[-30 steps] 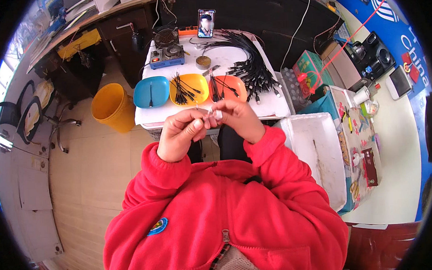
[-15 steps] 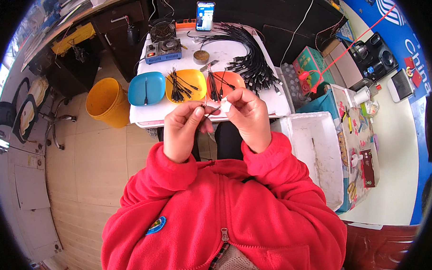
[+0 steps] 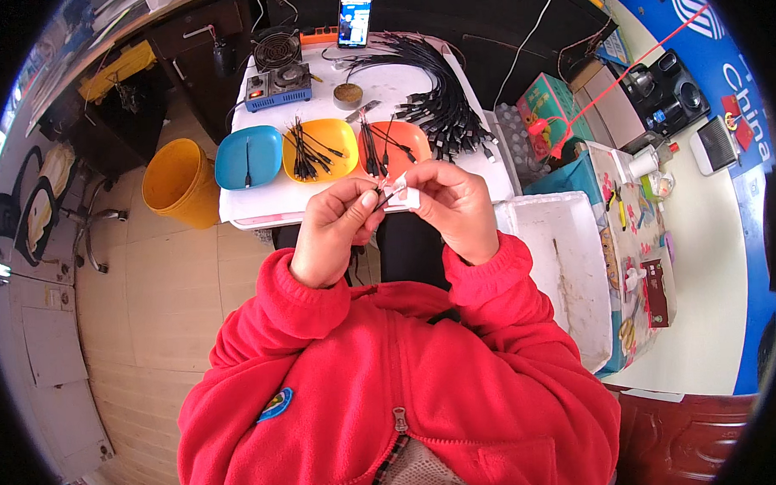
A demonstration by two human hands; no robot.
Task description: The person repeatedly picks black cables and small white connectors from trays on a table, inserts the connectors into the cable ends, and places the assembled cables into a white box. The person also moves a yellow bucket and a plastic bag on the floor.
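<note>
Just in front of the table's near edge, my left hand (image 3: 335,231) pinches a short black cable (image 3: 392,196) between thumb and fingers. My right hand (image 3: 457,208) is closed at the cable's other end, where thin reddish and pale wires show between the fingertips. Something white (image 3: 413,197) covers or sits at my right thumb tip; I cannot tell whether it is tape or a wrap. Beyond the hands stand three square plates: a blue plate (image 3: 227,167) with one cable, a yellow plate (image 3: 344,165) and an orange plate (image 3: 417,139), both with several short black cables.
On the white table (image 3: 271,205) lie a big bundle of black cables (image 3: 438,95), a blue heating device (image 3: 277,86), a round tin (image 3: 348,96) and a propped phone (image 3: 355,21). A yellow bucket (image 3: 181,186) stands left, a white foam box (image 3: 560,271) right.
My view has shifted slightly, so the table sits a little further left. My fingers have turned the cable a little, and thin wires now show more clearly between the fingertips.
</note>
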